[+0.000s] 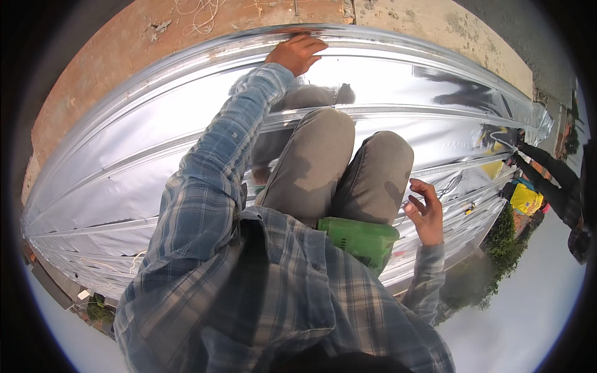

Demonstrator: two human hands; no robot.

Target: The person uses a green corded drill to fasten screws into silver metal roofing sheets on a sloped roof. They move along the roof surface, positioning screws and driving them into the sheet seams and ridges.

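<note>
Silver sheeting is spread beneath the knees, its ribs running lengthwise left to right. Its far side is touched by the left hand, fingers bent; the right hand is loosely curled, whether pinching cannot be told.

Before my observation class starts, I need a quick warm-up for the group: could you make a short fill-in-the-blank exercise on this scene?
1. The tool lying against the trousers is coloured ____.
2. The hand at the far edge of the silver sheeting is the wearer's ____ one.
3. Another person shows near the picture's ____ edge.

Missing words: green; left; right.
</note>
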